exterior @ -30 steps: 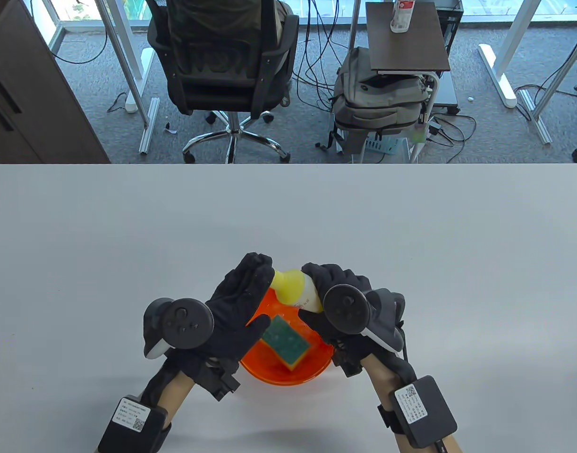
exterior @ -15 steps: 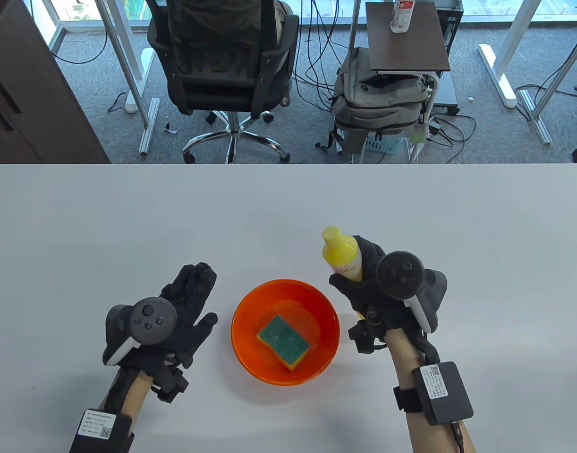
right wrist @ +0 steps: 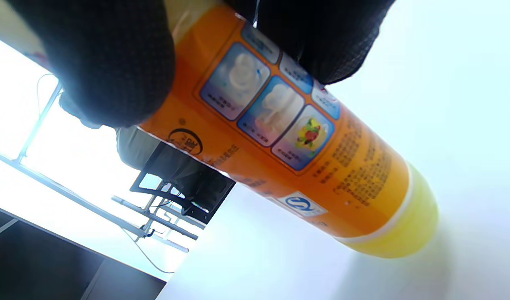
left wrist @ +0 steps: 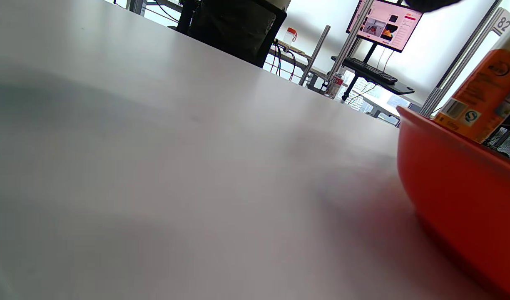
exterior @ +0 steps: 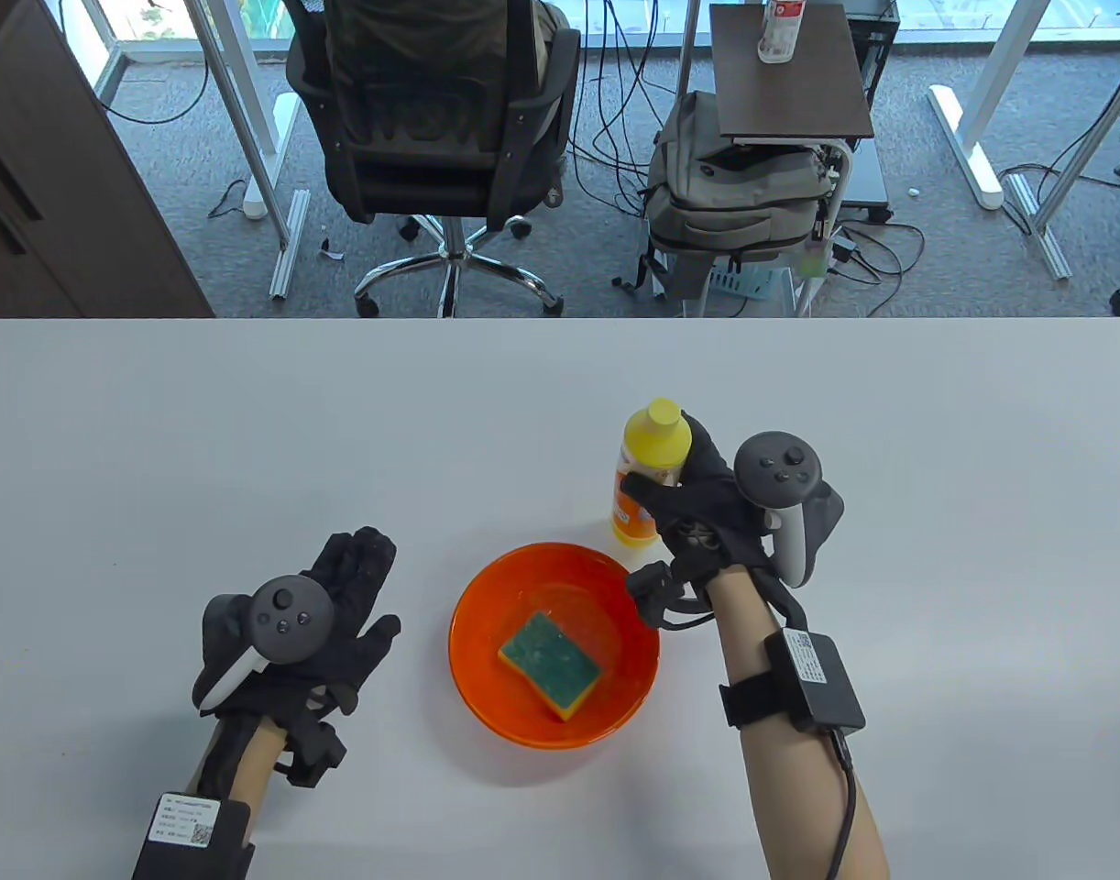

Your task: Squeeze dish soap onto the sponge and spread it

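A dish soap bottle (exterior: 635, 513) with a yellow cap and orange label stands upright just behind the orange bowl (exterior: 487, 587), at its far right. My right hand (exterior: 667, 463) grips the bottle around its upper body. In the right wrist view my fingers (right wrist: 105, 62) wrap the bottle (right wrist: 313, 158), and its base is at or just above the table. A green and yellow sponge (exterior: 549, 665) lies in the bowl, green side up. My left hand (exterior: 377, 587) rests open and empty on the table left of the bowl. The bowl wall (left wrist: 454, 200) and bottle (left wrist: 483, 100) show in the left wrist view.
The grey table (exterior: 248, 431) runs to a far edge. Beyond it stand an office chair (exterior: 432, 119), a backpack (exterior: 734, 202) and a small side table (exterior: 789, 82).
My right hand moved the bottle from tilted over the bowl to upright behind the bowl's far right. My left hand drew back from over the bowl to the table on its left.
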